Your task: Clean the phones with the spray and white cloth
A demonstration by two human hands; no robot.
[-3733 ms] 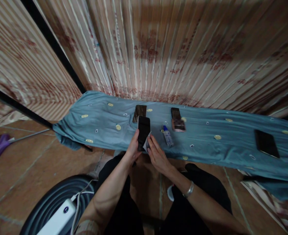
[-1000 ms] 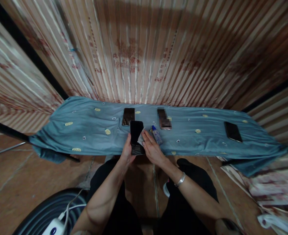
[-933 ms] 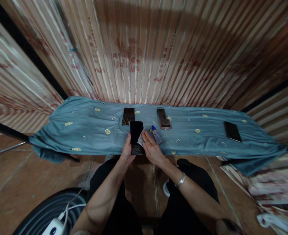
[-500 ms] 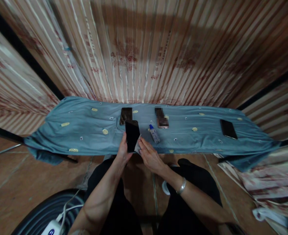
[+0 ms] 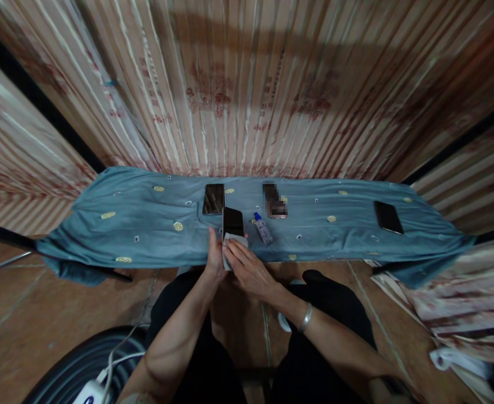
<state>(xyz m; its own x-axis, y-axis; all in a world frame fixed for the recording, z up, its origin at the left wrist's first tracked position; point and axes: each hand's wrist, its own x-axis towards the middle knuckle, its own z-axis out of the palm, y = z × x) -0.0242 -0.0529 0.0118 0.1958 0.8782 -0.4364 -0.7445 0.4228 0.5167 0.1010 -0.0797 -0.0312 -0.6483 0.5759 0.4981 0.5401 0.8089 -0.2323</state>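
Dark phone (image 5: 233,221), grasped in my left hand (image 5: 215,259), apparently to brace it against the cloth (image 5: 239,238) my right hand (image 5: 253,275) grips over its lower screen.

The phone (image 5: 233,221) was slim and black, with a dark, glossy screen whose upper part showed. I had it tilted between my left hand (image 5: 215,255) and right hand (image 5: 249,270), over the near edge of the bench. The cloth (image 5: 235,238), pale grey, thin and creased, lay across the phone's lower part, bunched under my right fingers.
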